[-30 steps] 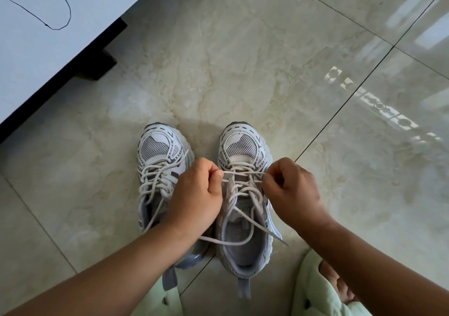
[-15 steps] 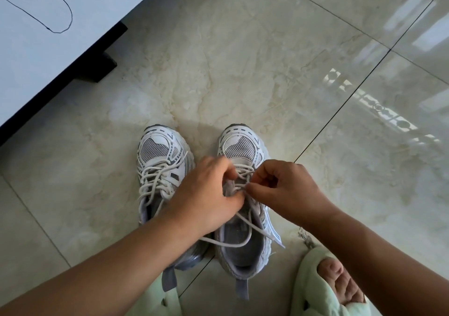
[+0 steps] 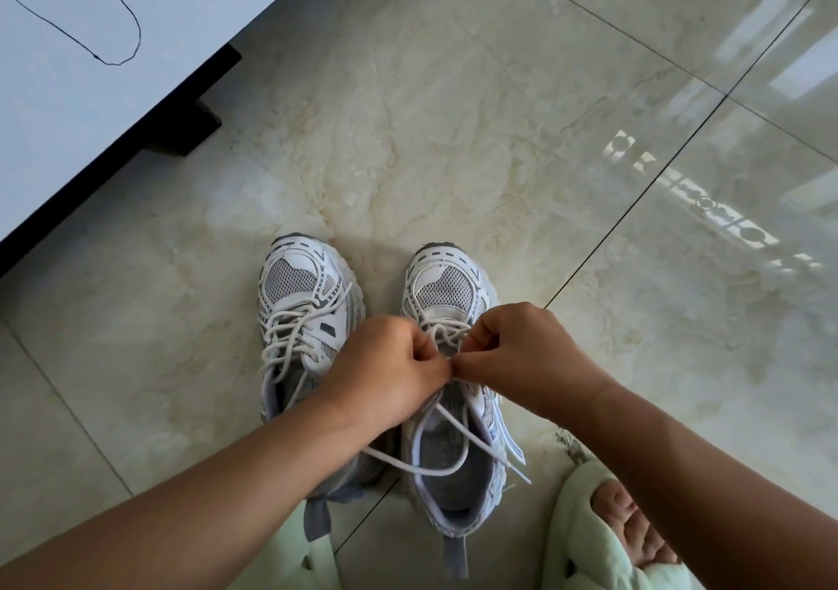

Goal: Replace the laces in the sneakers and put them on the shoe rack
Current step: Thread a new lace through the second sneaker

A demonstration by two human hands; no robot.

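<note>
A glossy marbled tile floor carries everything. A white desk with a black drawn loop fills the upper-left corner. Two white-grey sneakers stand side by side, toes away: left sneaker laced, right sneaker under both hands. Left hand and right hand pinch its lace, fingers clamped together. Green slippers sit nearest; no lettering is readable.

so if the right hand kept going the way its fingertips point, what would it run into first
Most likely the left hand. The right hand pinches the lace over the right sneaker with fingertips pointing left, and the two hands' fingertips already nearly meet; depth there is hard to judge.
</note>
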